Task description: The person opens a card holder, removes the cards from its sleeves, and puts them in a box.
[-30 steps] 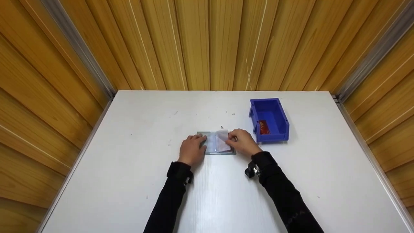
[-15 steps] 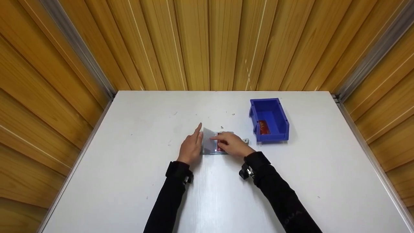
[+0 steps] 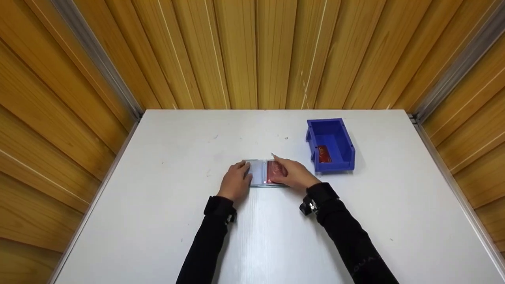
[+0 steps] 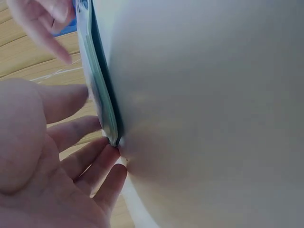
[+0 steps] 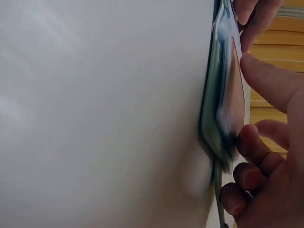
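Note:
An opened card holder [image 3: 258,174] with clear plastic pages lies on the white table. A red card [image 3: 274,170] shows in its right-hand page. My left hand [image 3: 235,182] rests on the left side of the holder, thumb and fingertips over the page and its outer edge. In the left wrist view those fingers [image 4: 97,164] are nearly straight. My right hand [image 3: 296,173] is at the right side, its thumb on the red page. The right wrist view shows the thumb [image 5: 266,78] against this page and curled fingers at its outer edge, where the page stands slightly off the cover.
A blue bin [image 3: 331,146] stands right of the holder, close beyond my right hand, with another red card [image 3: 324,154] inside. The white table [image 3: 189,157] is bounded by wood-patterned walls [image 3: 236,55] at the back and sides.
A clear page has been turned from right to left, uncovering the red card. My left fingers have lowered onto the left page; my right hand has moved back to the right edge.

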`<state>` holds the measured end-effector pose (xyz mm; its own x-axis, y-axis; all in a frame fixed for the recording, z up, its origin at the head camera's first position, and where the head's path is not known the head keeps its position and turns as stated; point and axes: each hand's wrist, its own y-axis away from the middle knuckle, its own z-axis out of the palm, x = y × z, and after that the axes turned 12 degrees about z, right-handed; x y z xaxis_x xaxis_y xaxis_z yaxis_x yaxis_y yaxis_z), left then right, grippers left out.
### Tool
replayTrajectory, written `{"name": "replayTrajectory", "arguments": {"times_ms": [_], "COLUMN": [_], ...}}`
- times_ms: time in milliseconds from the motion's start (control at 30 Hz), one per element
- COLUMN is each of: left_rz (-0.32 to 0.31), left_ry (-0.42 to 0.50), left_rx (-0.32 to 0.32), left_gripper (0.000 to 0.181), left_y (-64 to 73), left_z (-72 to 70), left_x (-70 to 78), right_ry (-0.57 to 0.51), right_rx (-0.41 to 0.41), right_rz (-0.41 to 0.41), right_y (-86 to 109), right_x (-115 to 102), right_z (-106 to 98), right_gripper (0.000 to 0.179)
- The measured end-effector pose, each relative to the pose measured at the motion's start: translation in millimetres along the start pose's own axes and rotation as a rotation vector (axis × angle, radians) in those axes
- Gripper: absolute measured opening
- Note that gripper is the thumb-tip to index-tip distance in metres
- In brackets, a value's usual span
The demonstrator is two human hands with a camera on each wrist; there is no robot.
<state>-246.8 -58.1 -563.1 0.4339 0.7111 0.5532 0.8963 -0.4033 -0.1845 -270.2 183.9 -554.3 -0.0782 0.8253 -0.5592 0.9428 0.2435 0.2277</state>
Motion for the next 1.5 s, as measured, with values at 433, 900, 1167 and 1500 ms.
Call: {"name": "replayTrajectory", "arguments": {"times_ms": [433, 900, 1167, 1500], "left_rz": [-0.055, -0.062, -0.235, -0.275], "left_ry": [-0.005, -0.09, 0.04, 0.036], "left_rx": [-0.026, 0.151, 0.049, 0.08], "left_gripper": [0.05, 0.014, 0.04, 0.028], "left_y": [0.2, -32.7, -44.1, -45.6], "left_z": [0.6, 31.1, 29.3, 32.4], "left_x": [4.1, 44.5, 50.6, 53.0], "right_ry": [-0.023, -0.047, -0.051, -0.065], "right_rx": [-0.078, -0.055, -0.057, -0.049], "right_rz": [0.112, 0.049, 0.047, 0.026], "right_y": [2.1, 2.1, 0.0, 0.2], "right_x": [24.3, 30.5, 33.2, 30.7], "right_z": [-15.4, -14.4, -13.4, -13.0], "right_gripper": [0.088, 0.085, 0.083, 0.083]}}
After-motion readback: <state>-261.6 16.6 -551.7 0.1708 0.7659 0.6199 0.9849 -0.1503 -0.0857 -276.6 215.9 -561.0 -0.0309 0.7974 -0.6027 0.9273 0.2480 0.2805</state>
